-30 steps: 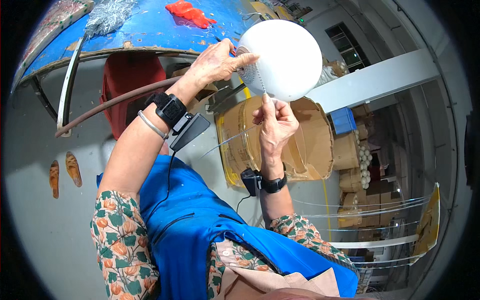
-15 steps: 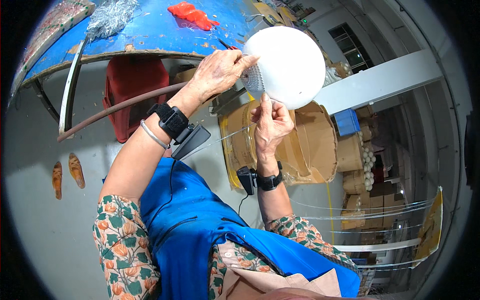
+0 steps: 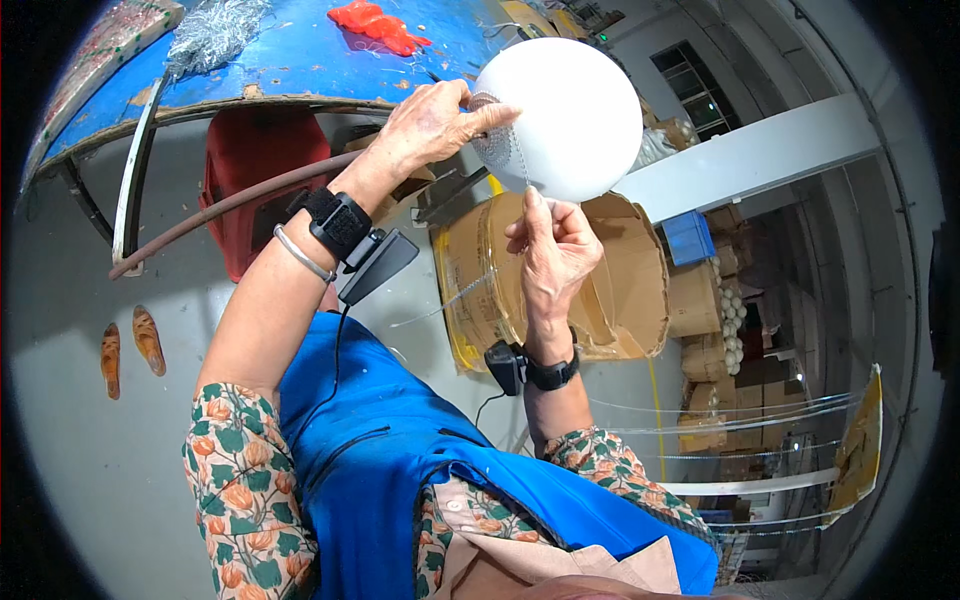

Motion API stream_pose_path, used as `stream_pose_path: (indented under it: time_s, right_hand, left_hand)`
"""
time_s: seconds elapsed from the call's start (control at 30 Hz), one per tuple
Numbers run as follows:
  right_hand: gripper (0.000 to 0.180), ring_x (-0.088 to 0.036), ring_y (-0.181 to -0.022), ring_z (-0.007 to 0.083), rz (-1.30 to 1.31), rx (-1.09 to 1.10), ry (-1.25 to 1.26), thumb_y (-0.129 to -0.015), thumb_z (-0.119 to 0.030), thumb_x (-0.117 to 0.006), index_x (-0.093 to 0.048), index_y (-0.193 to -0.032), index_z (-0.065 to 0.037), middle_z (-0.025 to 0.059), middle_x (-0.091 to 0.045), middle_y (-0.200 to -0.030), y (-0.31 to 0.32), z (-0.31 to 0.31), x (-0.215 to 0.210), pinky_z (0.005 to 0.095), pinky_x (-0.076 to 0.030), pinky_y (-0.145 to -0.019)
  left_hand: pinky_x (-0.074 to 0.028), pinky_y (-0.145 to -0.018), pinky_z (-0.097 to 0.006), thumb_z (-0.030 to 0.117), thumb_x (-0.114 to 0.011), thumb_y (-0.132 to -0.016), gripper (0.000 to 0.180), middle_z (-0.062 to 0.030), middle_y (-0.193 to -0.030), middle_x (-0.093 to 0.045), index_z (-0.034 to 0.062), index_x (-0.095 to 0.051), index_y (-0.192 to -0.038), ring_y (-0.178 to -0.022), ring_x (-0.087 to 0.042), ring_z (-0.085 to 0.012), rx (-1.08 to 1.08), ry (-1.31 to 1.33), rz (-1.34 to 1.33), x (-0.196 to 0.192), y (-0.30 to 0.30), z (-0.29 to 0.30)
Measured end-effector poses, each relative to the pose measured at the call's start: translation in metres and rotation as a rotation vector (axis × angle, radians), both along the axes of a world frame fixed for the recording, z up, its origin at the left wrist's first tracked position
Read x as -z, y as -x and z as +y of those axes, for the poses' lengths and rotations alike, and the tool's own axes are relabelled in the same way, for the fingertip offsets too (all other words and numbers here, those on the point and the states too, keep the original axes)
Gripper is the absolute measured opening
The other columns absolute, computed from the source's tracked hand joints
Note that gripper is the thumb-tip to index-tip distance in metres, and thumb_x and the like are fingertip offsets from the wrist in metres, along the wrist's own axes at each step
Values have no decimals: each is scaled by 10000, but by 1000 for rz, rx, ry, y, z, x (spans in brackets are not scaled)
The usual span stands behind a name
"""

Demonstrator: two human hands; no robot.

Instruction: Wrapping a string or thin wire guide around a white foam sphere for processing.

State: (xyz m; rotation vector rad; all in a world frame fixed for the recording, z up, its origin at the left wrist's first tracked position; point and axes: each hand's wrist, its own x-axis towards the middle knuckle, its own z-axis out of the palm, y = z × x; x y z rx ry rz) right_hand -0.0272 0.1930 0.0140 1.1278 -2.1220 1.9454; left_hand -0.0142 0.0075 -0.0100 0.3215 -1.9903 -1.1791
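Note:
A large white ball (image 3: 575,120) is held up in front of me, past the table's near edge. Silver beaded trim (image 3: 497,140) lies in close rows over a patch of its left side. My left hand (image 3: 437,122) grips the ball there, thumb pressed on the trim and fingers mostly hidden. Below the ball, my right hand (image 3: 556,245) pinches the loose strand between thumb and forefinger. A short taut length runs from the fingertips up to the ball. More of the strand (image 3: 450,300) trails down from the right hand toward my apron.
Red netting (image 3: 380,27) and a heap of silver tinsel (image 3: 215,38) lie on the worn blue table (image 3: 300,70). Beneath it stand a red stool (image 3: 255,170) and a curved brown bar (image 3: 230,205). An open cardboard box (image 3: 470,270) is behind my right hand. Sandals (image 3: 148,340) lie on the floor.
My right hand has drawn away from the ball, down and to the right, so more strand shows between them. The ball and left hand have shifted slightly up and left.

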Motion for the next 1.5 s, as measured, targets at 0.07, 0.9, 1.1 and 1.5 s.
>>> stream_pose_path:
  time_s: [0.07, 0.9, 1.1, 1.5]
  right_hand:
    - [180, -474, -459, 34, 5, 18, 29, -831, -145, -609, -544, -719, -20, 13, -556, -550, 7, 0, 8, 165, -379, -430]
    - [215, -449, -435, 19, -7, 114, 96, -840, -146, -595, -526, -677, -25, 0, -537, -510, 21, -12, 22, 163, -349, -401]
    - [236, -474, -416, 57, 14, 114, 126, -830, -170, -612, -527, -674, -15, 35, -541, -518, 24, -12, 24, 187, -378, -383]
    - [200, -480, -441, 43, -25, 17, 92, -842, -152, -592, -542, -716, -7, 31, -569, -547, 2, -2, 4, 174, -383, -413]
  left_hand:
    - [-453, -627, -336, 603, -564, -731, 664, -170, -714, -599, -55, -584, -818, -682, -587, -227, 7, 2, 0, -2, 1, 1]
    - [-422, -578, -368, 534, -451, -838, 566, -158, -603, -540, -21, -557, -884, -606, -556, -290, 1, 49, 112, -9, 1, 17]
    - [-436, -691, -405, 585, -497, -786, 640, -196, -771, -591, -49, -542, -858, -770, -571, -320, 373, -307, -115, -26, -21, 13]
    - [-456, -737, -403, 646, -600, -656, 783, -230, -858, -596, -34, -466, -1021, -858, -588, -338, 25, 17, -77, -10, -9, 8]
